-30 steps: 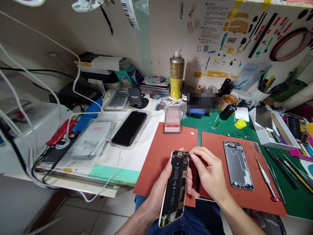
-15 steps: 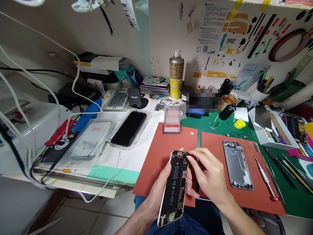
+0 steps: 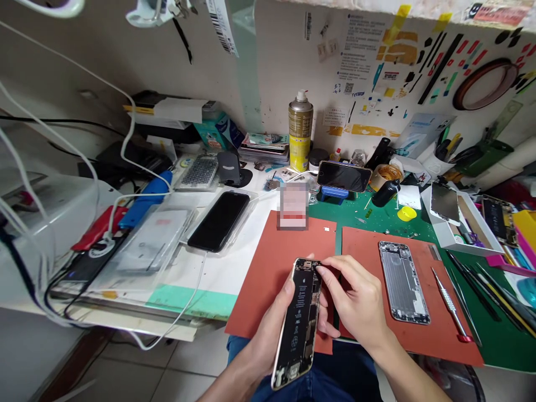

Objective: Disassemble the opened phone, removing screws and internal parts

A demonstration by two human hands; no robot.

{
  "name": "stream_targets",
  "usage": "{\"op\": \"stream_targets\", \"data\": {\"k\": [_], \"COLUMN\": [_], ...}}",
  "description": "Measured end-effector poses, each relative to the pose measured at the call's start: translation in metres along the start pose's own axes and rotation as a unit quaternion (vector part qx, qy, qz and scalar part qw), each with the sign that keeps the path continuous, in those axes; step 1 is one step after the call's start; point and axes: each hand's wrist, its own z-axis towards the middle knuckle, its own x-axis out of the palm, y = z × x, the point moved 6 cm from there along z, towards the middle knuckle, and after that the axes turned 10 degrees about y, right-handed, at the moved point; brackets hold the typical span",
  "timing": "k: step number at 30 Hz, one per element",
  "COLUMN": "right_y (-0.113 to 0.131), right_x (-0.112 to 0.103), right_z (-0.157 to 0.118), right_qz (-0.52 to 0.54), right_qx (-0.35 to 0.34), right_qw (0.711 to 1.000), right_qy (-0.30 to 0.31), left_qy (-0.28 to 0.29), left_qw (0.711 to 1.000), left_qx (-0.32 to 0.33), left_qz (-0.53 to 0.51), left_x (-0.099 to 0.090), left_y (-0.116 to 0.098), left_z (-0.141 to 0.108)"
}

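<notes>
An opened phone [image 3: 296,324] with its black battery and inner parts showing is tilted above the front edge of the red mat [image 3: 268,279]. My left hand [image 3: 272,321] wraps round it from the left edge, with fingertips showing past its right side. At the phone's top right corner, the thumb and index finger of my right hand [image 3: 355,296] are pinched together; whatever is between them is too small to make out. An empty silver phone housing [image 3: 404,282] lies on the right red mat [image 3: 360,245], beside a metal screwdriver [image 3: 451,304].
A black phone [image 3: 220,220] lies on plastic packaging at the left, near white cables. Behind the mats are a spray can [image 3: 300,131] and a phone on a blue stand [image 3: 335,194]. Tweezers and a white box [image 3: 481,245] of parts are at the right.
The view has shifted slightly. The phone on the blue stand now shows clearly where it was blurred before. Both hands keep nearly the same hold on the opened phone.
</notes>
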Motion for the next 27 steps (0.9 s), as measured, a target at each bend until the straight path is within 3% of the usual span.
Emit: {"op": "stream_targets", "data": {"k": [4,7,12,16,21,27], "right_y": [-0.010,-0.020,-0.020,-0.018,-0.025,-0.030], "right_x": [0.003,0.010,0.015,0.017,0.009,-0.034], "right_z": [-0.002,-0.005,-0.007,-0.007,-0.006,0.017], "right_qz": [0.090,0.182,0.263,0.313,0.313,0.232], "right_qx": [0.103,0.199,0.270,0.286,0.264,0.233], "right_qw": [0.991,0.963,0.926,0.905,0.911,0.944], "right_qy": [-0.005,-0.002,-0.009,-0.020,-0.050,-0.038], "left_qy": [-0.012,-0.014,-0.008,-0.006,0.000,0.039], "left_qw": [0.999,0.997,0.996,0.997,0.999,0.995], "left_qx": [0.047,0.068,0.078,0.072,0.044,0.022], "left_qz": [0.015,0.024,0.049,0.038,-0.019,-0.093], "left_x": [0.005,0.008,0.009,0.008,0.006,0.016], "left_y": [-0.007,-0.009,-0.011,-0.009,-0.007,-0.016], "left_z": [0.001,0.002,0.003,0.003,0.002,0.000]}}
